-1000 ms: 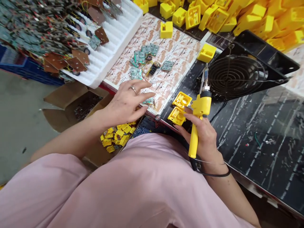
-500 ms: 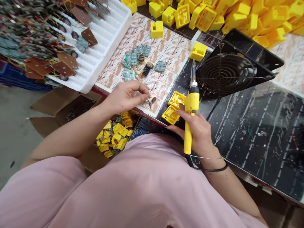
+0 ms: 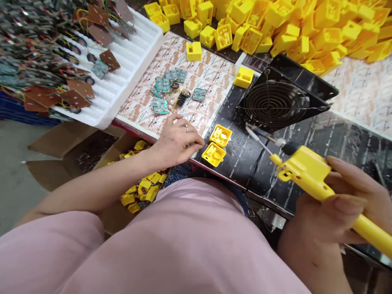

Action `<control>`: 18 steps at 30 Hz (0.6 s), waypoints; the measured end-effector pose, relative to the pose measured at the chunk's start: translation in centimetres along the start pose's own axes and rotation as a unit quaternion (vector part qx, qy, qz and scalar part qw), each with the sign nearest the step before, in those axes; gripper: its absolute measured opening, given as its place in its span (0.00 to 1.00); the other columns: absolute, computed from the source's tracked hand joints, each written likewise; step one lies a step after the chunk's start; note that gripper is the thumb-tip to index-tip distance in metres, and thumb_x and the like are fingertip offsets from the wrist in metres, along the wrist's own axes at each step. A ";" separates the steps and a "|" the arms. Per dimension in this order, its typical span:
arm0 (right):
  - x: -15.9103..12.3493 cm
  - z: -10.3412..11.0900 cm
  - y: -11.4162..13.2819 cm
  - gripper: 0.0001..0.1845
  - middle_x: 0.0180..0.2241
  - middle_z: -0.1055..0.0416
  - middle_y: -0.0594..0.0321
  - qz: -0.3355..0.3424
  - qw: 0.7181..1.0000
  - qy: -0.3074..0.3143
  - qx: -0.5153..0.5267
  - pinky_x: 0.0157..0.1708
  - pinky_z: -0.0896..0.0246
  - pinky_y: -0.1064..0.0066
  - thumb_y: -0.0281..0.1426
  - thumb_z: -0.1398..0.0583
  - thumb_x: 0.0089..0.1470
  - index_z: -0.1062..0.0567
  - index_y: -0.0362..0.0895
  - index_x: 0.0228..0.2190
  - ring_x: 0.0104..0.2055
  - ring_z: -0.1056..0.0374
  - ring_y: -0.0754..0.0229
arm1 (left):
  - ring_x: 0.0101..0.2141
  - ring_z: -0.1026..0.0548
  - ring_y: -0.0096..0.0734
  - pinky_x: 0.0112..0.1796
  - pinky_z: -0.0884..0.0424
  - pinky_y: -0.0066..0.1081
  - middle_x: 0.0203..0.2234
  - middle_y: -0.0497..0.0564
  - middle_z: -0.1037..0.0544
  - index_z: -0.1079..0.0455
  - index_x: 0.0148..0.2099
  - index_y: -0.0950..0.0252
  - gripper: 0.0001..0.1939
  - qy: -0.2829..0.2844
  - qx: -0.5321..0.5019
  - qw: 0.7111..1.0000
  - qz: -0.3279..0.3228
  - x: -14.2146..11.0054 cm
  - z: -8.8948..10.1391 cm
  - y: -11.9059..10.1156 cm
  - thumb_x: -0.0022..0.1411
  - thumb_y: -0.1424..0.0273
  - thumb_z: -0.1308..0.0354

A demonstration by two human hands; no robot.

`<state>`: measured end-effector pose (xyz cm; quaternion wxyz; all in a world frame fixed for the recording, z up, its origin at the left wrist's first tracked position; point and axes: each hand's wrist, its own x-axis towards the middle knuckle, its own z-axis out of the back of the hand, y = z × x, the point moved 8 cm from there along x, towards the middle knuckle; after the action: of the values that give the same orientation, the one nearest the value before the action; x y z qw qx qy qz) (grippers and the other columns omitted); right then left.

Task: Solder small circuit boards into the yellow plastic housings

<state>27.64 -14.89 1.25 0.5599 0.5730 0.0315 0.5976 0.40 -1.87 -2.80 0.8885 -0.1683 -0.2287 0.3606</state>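
Observation:
My right hand [image 3: 339, 212] is wrapped round a yellow soldering gun [image 3: 306, 167], raised above the black part of the bench with its tip pointing to the upper left. At the bench's front edge my left hand [image 3: 179, 141], a ring on one finger, has thumb and fingertips pressed together; whatever they pinch is hidden. Just right of those fingertips lie two open yellow case halves [image 3: 221, 135], a small speaker-like grille showing in the nearer one. Beyond the left hand are several green circuit boards [image 3: 162, 83] with wires and a black coil-like part [image 3: 182, 99].
A black fan [image 3: 272, 100] with a wire grille stands behind the soldering gun. Many yellow cases [image 3: 275, 24] are heaped at the back. At left, a white foam tray [image 3: 122, 77] bears piled boards. Below the bench edge a carton holds yellow pieces [image 3: 147, 188].
The soldering gun has swung from upright to slanting and come right and closer to me in my right hand. My left hand has shifted slightly right, toward the case halves.

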 end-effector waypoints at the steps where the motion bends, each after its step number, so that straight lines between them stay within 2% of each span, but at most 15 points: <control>1: 0.1 0.4 -0.6 0.25 0.39 0.21 0.55 -0.010 0.999 -0.041 0.013 0.21 0.34 0.64 0.49 0.42 0.69 0.20 0.49 0.57 0.30 0.26 0.55 | 0.41 0.23 0.38 0.60 0.39 0.53 0.32 0.49 0.15 0.18 0.37 0.59 0.15 0.011 -0.014 1.000 0.014 0.1 0.0 0.1 0.71 0.66 0.45; 4: 0.2 0.8 -2.2 0.27 0.25 0.26 0.60 -0.047 0.988 -0.119 0.080 0.17 0.41 0.68 0.51 0.43 0.69 0.13 0.45 0.41 0.21 0.33 0.60 | 0.45 0.23 0.40 0.63 0.42 0.56 0.35 0.50 0.15 0.19 0.36 0.60 0.14 0.042 -0.044 0.997 0.049 0.5 0.1 0.1 0.69 0.65 0.45; 6: -0.1 0.7 -2.4 0.20 0.25 0.24 0.61 -0.063 0.984 -0.131 0.099 0.19 0.39 0.70 0.46 0.37 0.65 0.13 0.45 0.37 0.22 0.31 0.61 | 0.46 0.23 0.40 0.65 0.44 0.59 0.36 0.50 0.15 0.20 0.35 0.61 0.13 0.061 -0.058 0.995 0.063 0.7 -0.1 -0.1 0.68 0.66 0.46; 8: -0.6 0.4 -1.9 0.11 0.29 0.20 0.62 -0.066 0.989 -0.101 0.082 0.23 0.33 0.70 0.38 0.32 0.60 0.13 0.47 0.40 0.25 0.28 0.61 | 0.44 0.23 0.38 0.66 0.46 0.60 0.33 0.48 0.15 0.22 0.34 0.61 0.13 0.071 -0.067 0.993 0.072 0.8 -0.2 -0.3 0.66 0.66 0.46; 12: -2.2 -0.3 -0.6 0.22 0.43 0.16 0.59 -0.039 0.997 0.008 0.060 0.27 0.25 0.70 0.32 0.29 0.57 0.18 0.49 0.54 0.30 0.23 0.61 | 0.42 0.22 0.36 0.68 0.48 0.61 0.31 0.47 0.16 0.22 0.34 0.61 0.11 0.072 -0.074 0.991 0.084 1.0 0.0 -0.4 0.64 0.65 0.45; 15: -3.0 -0.1 0.1 0.26 0.44 0.16 0.61 -0.009 0.998 0.025 0.050 0.27 0.24 0.72 0.28 0.28 0.55 0.19 0.50 0.56 0.31 0.22 0.62 | 0.43 0.22 0.38 0.68 0.47 0.63 0.31 0.48 0.16 0.22 0.33 0.61 0.13 0.081 -0.060 0.992 0.079 1.0 -0.2 -0.4 0.65 0.64 0.45; 18: -3.2 -0.4 1.0 0.28 0.43 0.16 0.62 0.014 0.997 0.047 0.053 0.32 0.20 0.70 0.23 0.27 0.53 0.19 0.50 0.55 0.34 0.20 0.59 | 0.44 0.22 0.40 0.67 0.46 0.65 0.32 0.50 0.16 0.22 0.33 0.62 0.14 0.082 -0.029 0.994 0.062 1.1 -0.4 -0.7 0.66 0.65 0.47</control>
<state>25.79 -17.25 -0.29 0.5182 0.5733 0.0810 0.6295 1.70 -1.64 -2.50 0.8749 -0.2372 -0.1544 0.3931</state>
